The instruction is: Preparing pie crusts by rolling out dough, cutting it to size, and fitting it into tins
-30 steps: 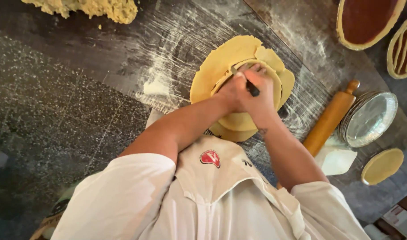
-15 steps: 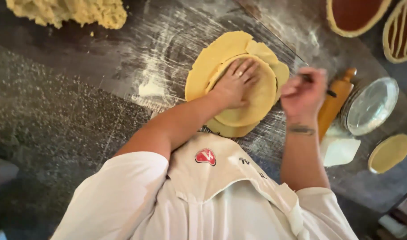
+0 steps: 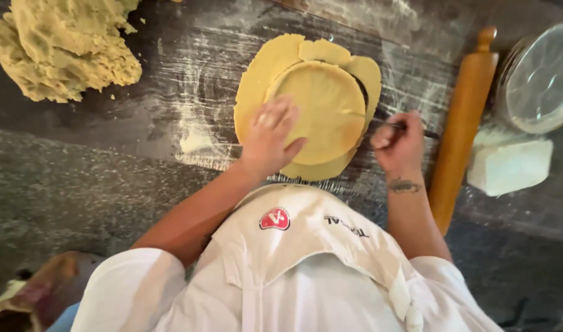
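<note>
Left hand (image 3: pixel 270 140) presses flat, fingers spread, steadying the dough-covered pie tin (image 3: pixel 321 110), while right hand (image 3: pixel 397 142) closes around a slim knife (image 3: pixel 411 128) at its rim, rolling pin (image 3: pixel 463 117) parked alongside.

Dough heap (image 3: pixel 63 49), rolling pin (image 3: pixel 463 117), perhaps stacked foil pans (image 3: pixel 540 80)

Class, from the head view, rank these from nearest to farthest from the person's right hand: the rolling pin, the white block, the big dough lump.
From the right hand:
1. Rolling pin, just beside it, toward the picture's right.
2. White block, beyond the pin.
3. Big dough lump, far across, at the top-left corner.
</note>
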